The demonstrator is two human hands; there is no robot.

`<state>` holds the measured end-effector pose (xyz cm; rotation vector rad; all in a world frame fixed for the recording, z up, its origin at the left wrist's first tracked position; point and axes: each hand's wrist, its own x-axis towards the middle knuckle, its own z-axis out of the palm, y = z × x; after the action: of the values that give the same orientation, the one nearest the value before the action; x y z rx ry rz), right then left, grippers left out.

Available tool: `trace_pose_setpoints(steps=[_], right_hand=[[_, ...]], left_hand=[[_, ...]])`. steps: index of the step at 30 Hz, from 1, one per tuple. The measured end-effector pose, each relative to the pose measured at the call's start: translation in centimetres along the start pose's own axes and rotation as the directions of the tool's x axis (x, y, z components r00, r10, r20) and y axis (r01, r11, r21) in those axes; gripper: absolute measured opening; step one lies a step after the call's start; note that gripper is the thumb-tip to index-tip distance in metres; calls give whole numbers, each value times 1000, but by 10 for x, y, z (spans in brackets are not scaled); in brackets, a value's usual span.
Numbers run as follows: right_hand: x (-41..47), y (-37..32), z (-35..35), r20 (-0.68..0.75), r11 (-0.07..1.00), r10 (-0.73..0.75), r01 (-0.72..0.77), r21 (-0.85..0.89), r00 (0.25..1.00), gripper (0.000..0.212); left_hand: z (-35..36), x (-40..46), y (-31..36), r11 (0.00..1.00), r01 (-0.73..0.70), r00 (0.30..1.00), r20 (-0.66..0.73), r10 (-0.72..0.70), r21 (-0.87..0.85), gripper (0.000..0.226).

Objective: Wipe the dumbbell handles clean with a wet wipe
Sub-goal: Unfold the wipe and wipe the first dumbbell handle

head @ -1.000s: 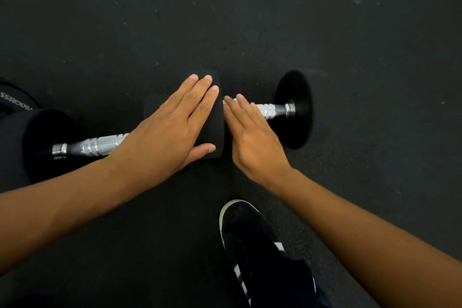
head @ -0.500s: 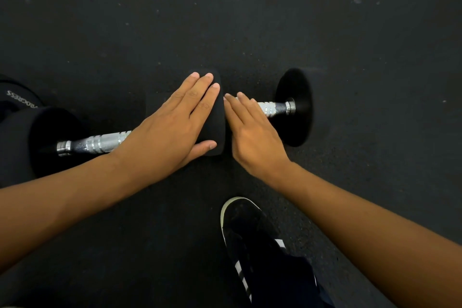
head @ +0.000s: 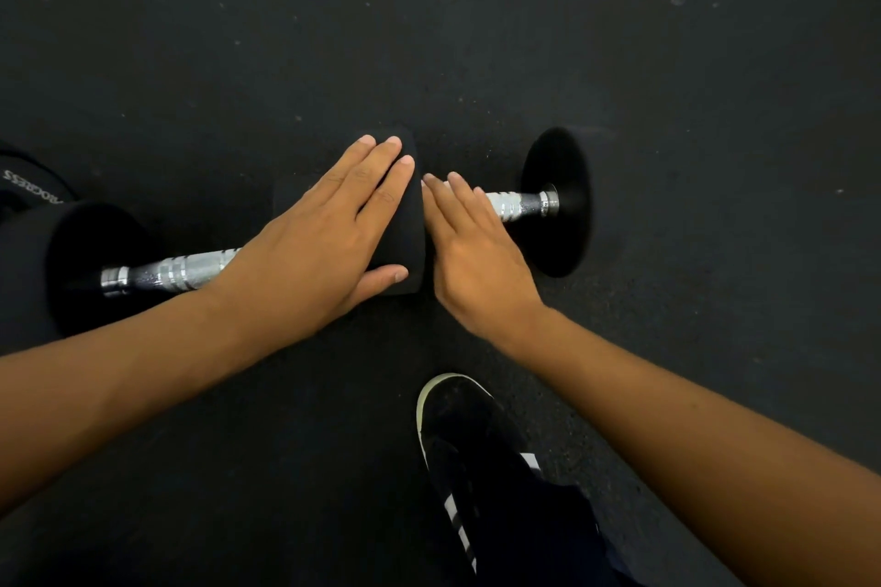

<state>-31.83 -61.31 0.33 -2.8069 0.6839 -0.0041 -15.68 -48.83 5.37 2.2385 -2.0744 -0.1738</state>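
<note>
Both our hands lie flat, fingers together: left hand [head: 324,243] on a weight's edge, right hand [head: 476,248] over the handle [head: 517,205]; bare floor [head: 476,62] beyond our fingertips.

The left hand [head: 329,243] is covering the top of the middle dumbbell head [head: 405,224] and the near end of the left handle [head: 176,272]. The right hand [head: 472,248] is hiding the right handle [head: 519,204] where it meets that head; any wipe beneath it is not showing. Left of that head, the picture's edge is cutting off a lettered plate [head: 28,191], so its text is not reading whole.
</note>
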Motion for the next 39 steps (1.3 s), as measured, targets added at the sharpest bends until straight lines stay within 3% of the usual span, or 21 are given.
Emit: trace_pose_setpoints(steps=[3, 6, 10, 13, 18, 22, 24, 26, 28, 30, 32, 35, 37, 39], right_hand=[[-23, 7, 4, -38, 999, -18, 17, -48, 999, 67], [-29, 12, 3, -58, 998, 54, -56, -40, 997, 71], [4, 17, -13, -11, 982, 172, -171, 86, 985, 55], [20, 14, -18, 41, 990, 114, -117, 84, 993, 52], [-13, 13, -10, 34, 993, -103, 101, 56, 994, 70], [-29, 17, -15, -61, 985, -27, 36, 167, 998, 59], [-31, 9, -25, -112, 893, 203, -138, 428, 973, 42], [-32, 0, -39, 20, 617, 451, -328, 716, 892, 37], [-35, -6, -50, 189, 310, 527, -394, 865, 829, 38], [-41, -10, -61, 262, 137, 493, -371, 919, 830, 35], [-46, -15, -69, 284, 25, 440, -327, 945, 852, 30], [-51, -20, -73, 290, -97, 367, -274, 957, 884, 23], [-53, -22, -72, 288, -98, 360, -271, 958, 887, 22], [-54, -22, -73, 266, -22, 397, -281, 960, 878, 22]], left_hand=[[-1, -1, 2, 1000, 9, 1000, 0, -9, 13, 96], [0, -1, 3, 1000, 18, 1000, 1, -18, 21, 96], [-1, 1, 3, 1000, 22, 1000, 19, -22, 14, 97], [-2, 1, 3, 1000, 26, 999, 31, -26, 11, 98], [-5, -1, 5, 999, 35, 998, 53, -35, -4, 98], [-6, -1, 8, 979, 94, 994, 64, -84, -182, 99], [-11, -2, 13, 947, 125, 992, 61, -112, -297, 97], [-16, -3, 23, 934, 82, 995, -23, -96, -347, 92], [-19, -7, 38, 912, 64, 987, -109, -117, -405, 88], [-20, -10, 51, 859, 95, 977, -118, -177, -502, 83], [-22, -9, 58, 807, 115, 974, -95, -207, -579, 73], [-24, -6, 59, 717, 139, 965, -69, -253, -683, 36], [-26, -6, 56, 626, 173, 952, -34, -304, -761, 18], [-29, -6, 52, 602, 192, 944, -22, -330, -775, 15]])
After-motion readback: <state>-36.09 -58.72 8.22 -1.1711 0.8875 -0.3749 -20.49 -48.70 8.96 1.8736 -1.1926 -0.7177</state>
